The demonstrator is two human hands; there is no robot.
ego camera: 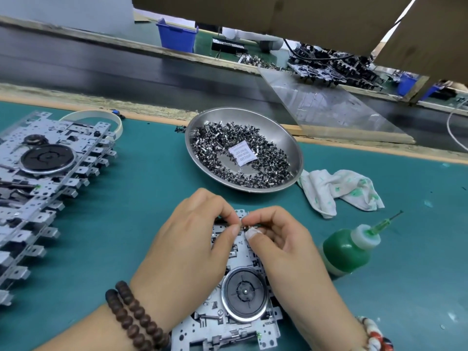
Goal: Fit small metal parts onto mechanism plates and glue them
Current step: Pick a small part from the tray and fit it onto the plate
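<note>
Left hand (pixel 187 239) and right hand (pixel 283 245) pinch part (pixel 249 227) over plate (pixel 238 307).

One steel dish (pixel 291 145); one green glue bottle (pixel 345 252); one rag (pixel 339 190); two hands; one plate under them (pixel 228 323).

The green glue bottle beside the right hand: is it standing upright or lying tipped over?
Tipped over. The green glue bottle lies on its side on the green mat, needle nozzle pointing up-right toward the rag.
</note>
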